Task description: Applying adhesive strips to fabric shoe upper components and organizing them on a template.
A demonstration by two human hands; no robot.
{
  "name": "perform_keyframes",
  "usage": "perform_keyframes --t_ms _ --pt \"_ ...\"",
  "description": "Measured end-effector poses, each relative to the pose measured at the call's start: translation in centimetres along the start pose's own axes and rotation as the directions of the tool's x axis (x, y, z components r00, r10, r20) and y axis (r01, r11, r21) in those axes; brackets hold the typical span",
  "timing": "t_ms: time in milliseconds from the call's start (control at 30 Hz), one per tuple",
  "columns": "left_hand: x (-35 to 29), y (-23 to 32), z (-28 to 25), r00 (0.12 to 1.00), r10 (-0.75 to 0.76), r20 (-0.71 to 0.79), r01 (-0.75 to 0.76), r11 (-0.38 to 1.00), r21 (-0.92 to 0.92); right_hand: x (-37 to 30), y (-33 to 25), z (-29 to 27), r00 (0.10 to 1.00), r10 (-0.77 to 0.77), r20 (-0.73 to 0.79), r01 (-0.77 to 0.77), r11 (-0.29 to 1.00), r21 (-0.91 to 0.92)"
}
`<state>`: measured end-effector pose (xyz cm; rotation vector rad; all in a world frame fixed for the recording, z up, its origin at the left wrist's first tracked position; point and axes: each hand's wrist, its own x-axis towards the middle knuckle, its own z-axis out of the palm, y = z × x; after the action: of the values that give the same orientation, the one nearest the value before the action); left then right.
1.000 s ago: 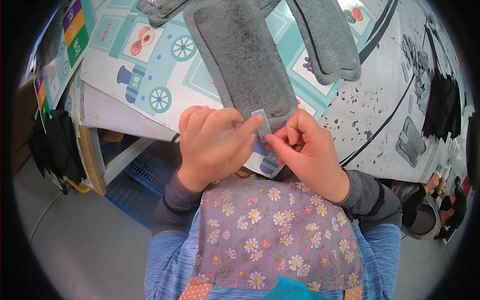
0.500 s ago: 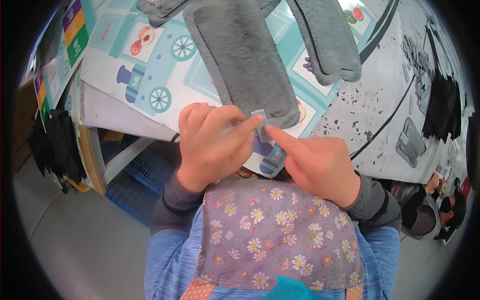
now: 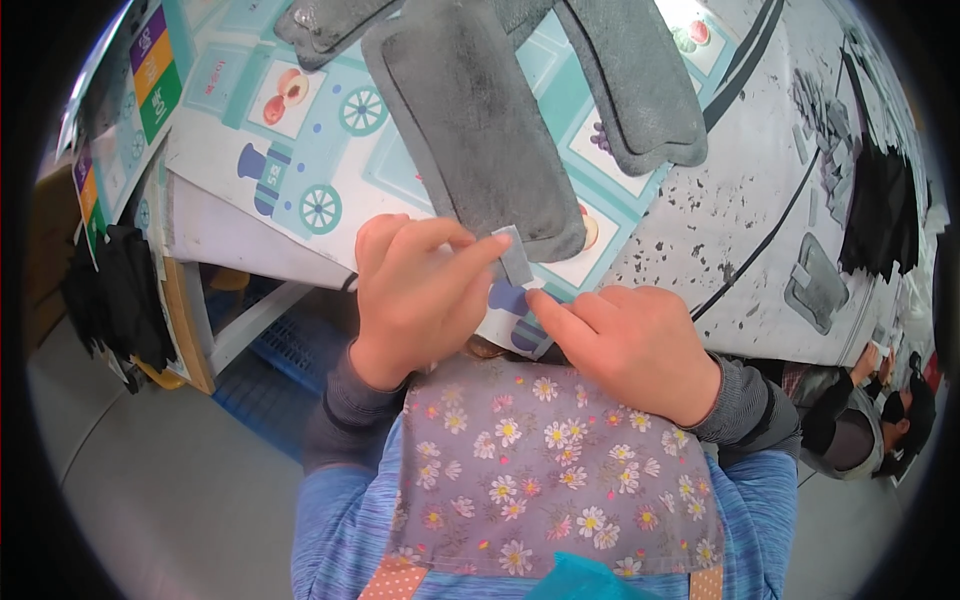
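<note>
A long dark grey padded fabric piece (image 3: 480, 120) with a stitched edge slants across the printed sheet in front of me. At its near end is a small light grey fabric tab (image 3: 515, 257); I cannot tell whether it is fixed to the pad. My left hand (image 3: 420, 290) is closed, its index fingertip pressing the tab, with the thumb mostly hidden. My right hand (image 3: 630, 340) lies just right of the tab's lower end. Its index finger is stretched out and apart from the tab, the other fingers are partly curled, and nothing shows in it.
More grey pads (image 3: 635, 90) lie at the back. On the right, the worn white tabletop (image 3: 690, 235) holds dark straps, grey scraps (image 3: 825, 120), black strips (image 3: 880, 215) and a smaller grey pad (image 3: 817, 283). Another person (image 3: 860, 420) sits far right. A blue crate (image 3: 290, 345) stands below the table.
My right index finger has come off the tab and moved down toward me. My left hand keeps hold of the tab, which has shifted slightly left and down.
</note>
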<state>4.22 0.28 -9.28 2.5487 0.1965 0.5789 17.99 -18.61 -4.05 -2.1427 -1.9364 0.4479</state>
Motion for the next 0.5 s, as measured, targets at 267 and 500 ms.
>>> perform_keyframes --t_ms 267,500 --pt "-1.4 -0.7 -1.3 0.965 0.135 -0.223 -0.142 0.990 -0.015 0.2 2.8 -1.6 0.903 0.213 -0.372 -0.159 0.972 0.170" --pt "-2.6 -1.7 -1.6 0.963 0.007 -0.268 0.015 0.996 0.082 -6.6 13.1 -5.7 0.713 0.581 -0.393 -0.652 0.755 -0.067"
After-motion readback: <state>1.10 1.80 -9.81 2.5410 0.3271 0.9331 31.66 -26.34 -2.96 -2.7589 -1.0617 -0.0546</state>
